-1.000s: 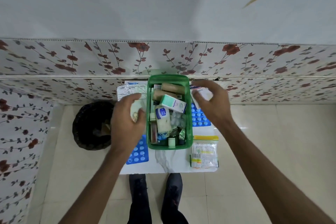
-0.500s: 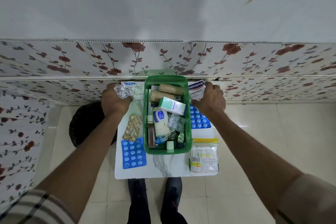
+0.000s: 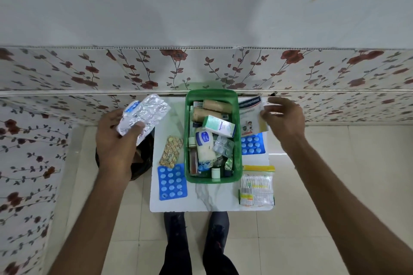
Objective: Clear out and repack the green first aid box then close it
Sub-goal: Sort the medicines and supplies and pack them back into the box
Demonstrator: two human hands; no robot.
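Note:
The green first aid box (image 3: 238,140) stands open on a small white table (image 3: 223,198), packed with bandage rolls, a teal-and-white carton (image 3: 220,126), a white bottle (image 3: 203,146) and blister strips. My left hand (image 3: 116,140), left of the table, grips a bundle of silver foil blister strips (image 3: 145,116) lifted off the surface. To the right of the box, my right hand (image 3: 282,118) pinches the edge of a white plaster packet (image 3: 251,116) and tilts it up.
On the table lie a gold pill strip (image 3: 171,151), a blue blister card (image 3: 172,182), another blue card (image 3: 252,145) and a cotton-bud bag (image 3: 257,187). A dark bin (image 3: 143,163) sits on the floor at left. The flowered wall is right behind.
Both hands lifted their items from the table's far corners: the left pulled the foil strips up and leftward, the right raised the plaster packet on edge.

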